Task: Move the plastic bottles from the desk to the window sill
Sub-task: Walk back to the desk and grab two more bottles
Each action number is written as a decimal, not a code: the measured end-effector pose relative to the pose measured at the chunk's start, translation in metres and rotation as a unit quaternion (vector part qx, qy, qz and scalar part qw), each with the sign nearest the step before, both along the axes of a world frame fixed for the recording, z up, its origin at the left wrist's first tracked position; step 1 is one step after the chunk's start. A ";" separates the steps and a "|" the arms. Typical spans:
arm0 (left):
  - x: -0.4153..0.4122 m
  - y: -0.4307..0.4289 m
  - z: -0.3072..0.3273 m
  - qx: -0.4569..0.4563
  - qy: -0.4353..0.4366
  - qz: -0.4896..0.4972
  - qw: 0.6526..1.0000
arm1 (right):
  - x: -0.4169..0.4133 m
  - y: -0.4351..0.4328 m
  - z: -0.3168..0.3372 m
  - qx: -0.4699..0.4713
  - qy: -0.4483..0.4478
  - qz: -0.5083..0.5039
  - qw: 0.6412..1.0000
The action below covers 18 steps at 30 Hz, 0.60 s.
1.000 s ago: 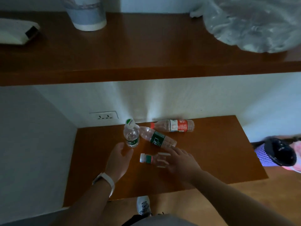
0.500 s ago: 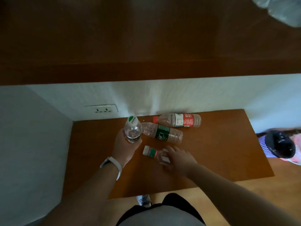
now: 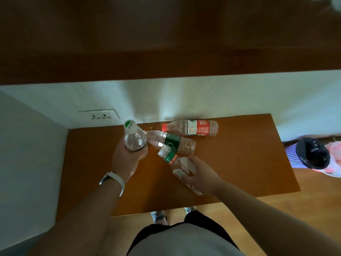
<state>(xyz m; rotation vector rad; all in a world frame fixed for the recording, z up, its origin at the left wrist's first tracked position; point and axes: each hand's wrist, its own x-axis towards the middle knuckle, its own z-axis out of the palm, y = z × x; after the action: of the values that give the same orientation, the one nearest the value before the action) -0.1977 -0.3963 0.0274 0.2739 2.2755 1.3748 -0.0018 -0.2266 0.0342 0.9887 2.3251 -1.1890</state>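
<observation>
Two clear plastic bottles are in hand – left hand (image 3: 127, 159) wraps the upright green-capped one (image 3: 133, 137), right hand (image 3: 200, 175) cups the white-capped one with the green-and-red label (image 3: 176, 162), tilted just above the brown wooden desk (image 3: 239, 154). Two others lie touching near the wall: dark-green-labelled (image 3: 171, 143), red-capped (image 3: 191, 128). I read this as pickup; next is carrying to the sill – I can't place it. Dim, right fingers mostly hidden.

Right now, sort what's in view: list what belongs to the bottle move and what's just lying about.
Belongs to the job:
green-capped bottle in the left hand
small bottle in the right hand
green-label bottle
red-label bottle
desk

Lying about:
wall socket
purple bin
</observation>
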 end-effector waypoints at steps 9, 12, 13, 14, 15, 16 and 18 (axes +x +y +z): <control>0.045 -0.007 0.041 -0.010 -0.043 0.103 0.994 | -0.002 0.036 0.021 -0.063 0.072 0.031 0.995; 0.061 -0.010 0.057 0.001 -0.055 0.147 0.988 | -0.010 0.043 0.023 -0.090 0.081 0.059 0.991; 0.067 -0.012 0.063 0.007 -0.054 0.167 0.984 | -0.014 0.044 0.021 -0.093 0.087 0.074 0.989; 0.073 -0.013 0.070 0.012 -0.054 0.192 0.980 | -0.018 0.044 0.020 -0.101 0.092 0.086 0.987; 0.079 -0.016 0.077 0.017 -0.052 0.219 0.974 | -0.022 0.043 0.020 -0.117 0.096 0.095 0.984; 0.085 -0.018 0.084 0.022 -0.048 0.243 0.969 | -0.027 0.041 0.020 -0.132 0.103 0.109 0.980; 0.099 -0.024 0.095 0.038 -0.045 0.293 0.954 | -0.036 0.034 0.023 -0.145 0.116 0.150 0.971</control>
<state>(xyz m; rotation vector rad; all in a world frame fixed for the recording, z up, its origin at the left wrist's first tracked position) -0.0989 -0.4204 0.1227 -0.4731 2.3237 1.7100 -0.0374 -0.1930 0.0571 0.3975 2.2740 -1.5221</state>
